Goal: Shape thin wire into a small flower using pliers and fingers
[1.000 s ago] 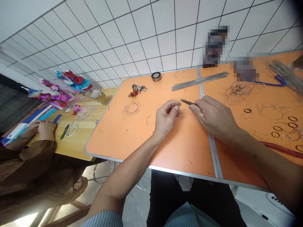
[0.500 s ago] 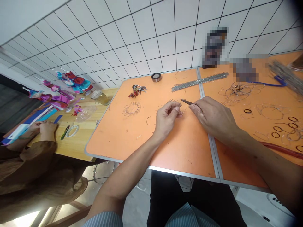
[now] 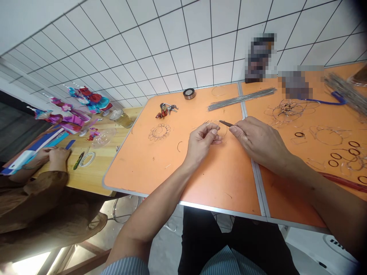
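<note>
Over the orange table (image 3: 137, 164), my left hand (image 3: 202, 142) pinches a thin bent wire (image 3: 226, 131) between thumb and fingers. My right hand (image 3: 256, 139) is closed around a slim dark tool that looks like pliers (image 3: 226, 123); its handles are hidden in the palm. The tool's tip meets the wire just right of my left fingertips. To the left lies a flower-shaped wire ring (image 3: 159, 132) with small loops around it. A short curved wire piece (image 3: 179, 146) rests beside my left hand.
Behind my hands lie a bundle of straight wires (image 3: 241, 99), a tape roll (image 3: 189, 93) and keys (image 3: 169, 109). Wire shapes (image 3: 288, 110) and dark rings (image 3: 335, 156) spread at right. Left, another person's hands (image 3: 54, 154) work at a wooden table (image 3: 94, 179).
The wire between my hands has shifted very slightly, and the tool's tip stays at it. Both hands keep nearly the same place and grip.
</note>
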### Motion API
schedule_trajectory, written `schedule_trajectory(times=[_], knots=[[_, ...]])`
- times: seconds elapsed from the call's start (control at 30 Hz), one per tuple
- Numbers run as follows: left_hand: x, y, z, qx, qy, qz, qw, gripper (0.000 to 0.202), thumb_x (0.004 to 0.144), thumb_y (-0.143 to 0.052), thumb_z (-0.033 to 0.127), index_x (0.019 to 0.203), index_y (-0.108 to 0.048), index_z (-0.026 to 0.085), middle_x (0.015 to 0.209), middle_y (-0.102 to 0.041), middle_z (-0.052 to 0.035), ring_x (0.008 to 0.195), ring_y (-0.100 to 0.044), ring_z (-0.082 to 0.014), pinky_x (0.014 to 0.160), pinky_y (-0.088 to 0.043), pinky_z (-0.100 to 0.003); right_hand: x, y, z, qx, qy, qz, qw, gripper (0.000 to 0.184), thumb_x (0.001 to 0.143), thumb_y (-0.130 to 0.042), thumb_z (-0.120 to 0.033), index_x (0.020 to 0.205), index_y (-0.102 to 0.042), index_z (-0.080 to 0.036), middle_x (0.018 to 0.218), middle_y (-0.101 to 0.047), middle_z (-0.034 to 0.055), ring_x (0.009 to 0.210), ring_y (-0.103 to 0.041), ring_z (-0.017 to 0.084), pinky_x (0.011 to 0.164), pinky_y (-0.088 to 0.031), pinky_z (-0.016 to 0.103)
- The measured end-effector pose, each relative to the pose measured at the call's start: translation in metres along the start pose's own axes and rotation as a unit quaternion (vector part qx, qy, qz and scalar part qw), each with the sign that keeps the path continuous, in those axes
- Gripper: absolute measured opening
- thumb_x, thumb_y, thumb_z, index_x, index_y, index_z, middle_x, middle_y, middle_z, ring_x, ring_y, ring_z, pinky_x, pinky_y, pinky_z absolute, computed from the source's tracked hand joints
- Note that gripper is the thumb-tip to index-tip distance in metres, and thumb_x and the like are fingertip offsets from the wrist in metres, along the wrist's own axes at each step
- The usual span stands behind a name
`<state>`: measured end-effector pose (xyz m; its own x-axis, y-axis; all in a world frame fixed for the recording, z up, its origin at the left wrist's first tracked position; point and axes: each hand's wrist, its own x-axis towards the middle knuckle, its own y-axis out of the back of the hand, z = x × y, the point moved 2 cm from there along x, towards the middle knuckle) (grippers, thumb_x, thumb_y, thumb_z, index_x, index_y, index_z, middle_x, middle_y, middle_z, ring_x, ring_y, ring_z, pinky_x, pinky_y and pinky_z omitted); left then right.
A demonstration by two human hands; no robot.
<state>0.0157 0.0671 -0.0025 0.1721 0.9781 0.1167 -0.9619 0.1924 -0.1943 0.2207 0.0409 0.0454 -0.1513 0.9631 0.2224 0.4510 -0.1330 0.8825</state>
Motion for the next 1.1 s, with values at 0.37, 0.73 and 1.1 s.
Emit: schedule_trajectory(times=[0.37,0.73,1.1], knots=[[0.005,0.004,-0.001,-0.081,0.064,-0.008,0.995,0.056,0.078,-0.105,0.057,0.106,-0.073,0.022,0.077,-0.072,0.0039,0.077,-0.078,-0.0144,0.085,-0.074,-0.034,0.003,0.012,0.004,0.011,-0.011,0.029,0.999,0.049,0.122,-0.043,-0.051,0.087,-0.066,-0.026,0.101,-0.075,0.0120,0.093,-0.069,0.031,0.074,-0.041,0.042],[0.005,0.004,0.001,-0.074,0.072,-0.032,0.994,0.053,0.080,-0.104,0.056,0.106,-0.073,0.022,0.079,-0.071,0.0035,0.078,-0.079,-0.0148,0.084,-0.074,-0.033,0.005,0.010,0.008,-0.001,0.010,0.011,1.000,0.048,0.121,-0.041,-0.051,0.087,-0.064,-0.026,0.101,-0.072,0.0125,0.092,-0.067,0.031,0.074,-0.039,0.042],[-0.001,0.003,0.003,0.028,-0.028,0.019,0.999,0.037,0.097,-0.092,0.048,0.125,-0.082,0.027,0.088,-0.072,0.0004,0.088,-0.080,-0.0175,0.087,-0.074,-0.034,-0.003,0.007,-0.004,-0.020,0.006,-0.026,0.999,0.046,0.122,-0.041,-0.052,0.100,-0.071,-0.025,0.111,-0.074,0.0138,0.095,-0.068,0.032,0.072,-0.037,0.041]])
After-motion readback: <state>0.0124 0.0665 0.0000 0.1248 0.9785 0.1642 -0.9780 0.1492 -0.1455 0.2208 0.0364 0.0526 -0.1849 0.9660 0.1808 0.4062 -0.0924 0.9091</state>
